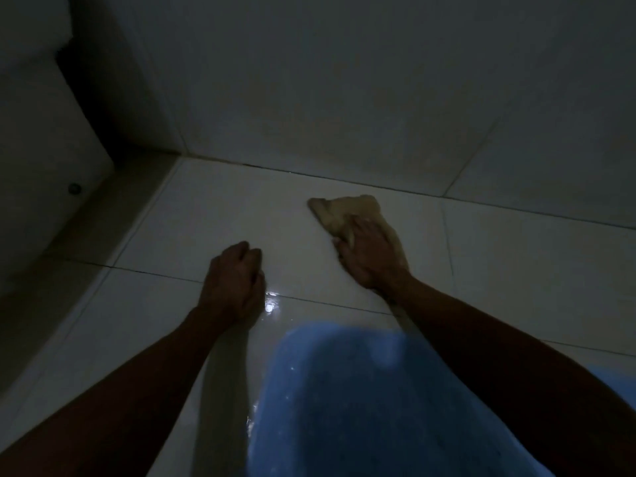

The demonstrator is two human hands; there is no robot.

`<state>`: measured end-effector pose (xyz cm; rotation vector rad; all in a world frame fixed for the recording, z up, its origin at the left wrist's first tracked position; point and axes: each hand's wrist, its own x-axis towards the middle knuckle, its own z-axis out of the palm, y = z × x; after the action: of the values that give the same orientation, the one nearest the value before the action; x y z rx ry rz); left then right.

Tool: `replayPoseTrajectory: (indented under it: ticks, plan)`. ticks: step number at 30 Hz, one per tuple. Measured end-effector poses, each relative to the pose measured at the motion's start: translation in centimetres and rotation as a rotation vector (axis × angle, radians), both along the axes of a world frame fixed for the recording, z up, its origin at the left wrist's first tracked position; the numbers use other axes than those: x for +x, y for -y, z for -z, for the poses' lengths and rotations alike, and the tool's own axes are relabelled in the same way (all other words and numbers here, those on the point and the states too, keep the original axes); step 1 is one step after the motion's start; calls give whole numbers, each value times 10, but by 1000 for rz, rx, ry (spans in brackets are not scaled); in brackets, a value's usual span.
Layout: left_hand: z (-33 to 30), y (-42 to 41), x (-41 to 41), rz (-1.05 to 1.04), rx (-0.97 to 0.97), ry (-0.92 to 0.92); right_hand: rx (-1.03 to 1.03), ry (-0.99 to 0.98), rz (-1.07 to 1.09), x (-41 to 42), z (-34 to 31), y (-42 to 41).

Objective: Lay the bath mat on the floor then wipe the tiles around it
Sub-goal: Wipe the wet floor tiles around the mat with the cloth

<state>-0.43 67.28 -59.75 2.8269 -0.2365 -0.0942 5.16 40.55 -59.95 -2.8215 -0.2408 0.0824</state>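
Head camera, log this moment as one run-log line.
bath mat: laid on floor | right hand: pressing beige cloth on tile | left hand: fisted, braced on floor tiles

A pale tiled wall point(344, 80) fills twelve o'clock. At nine o'clock stands a white fixture point(38, 139) bearing a small round cap point(74, 188).

Bare white floor tiles point(213, 215) lie open left of the beige cloth point(344, 210), reaching to the raised ledge point(113, 215) along that side. Just beyond the cloth, the tiled wall point(344, 98) closes off the far edge. Nearer than the cloth, the blue bath mat point(344, 390) covers the floor, with a wet strip of tile along its left edge.
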Motion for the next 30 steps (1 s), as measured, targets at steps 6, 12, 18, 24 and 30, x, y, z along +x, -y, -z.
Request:
replayPoseTrajectory:
  ticks: [6,12,18,24,30]
  plan:
    - [-18,51,-16,8,17,-127,6,-38,360,-65,-2,117]
    - [-11,15,-38,16,46,-127,-2,-87,480,-83,3,82]
    - [-11,-58,-60,-170,108,-216,59,-74,335,-67,4,-38]
    - [-17,-112,-67,-186,105,-211,43,-15,222,-58,11,-154]
    - [-17,-173,-88,-199,125,-207,58,40,79,-61,14,-263]
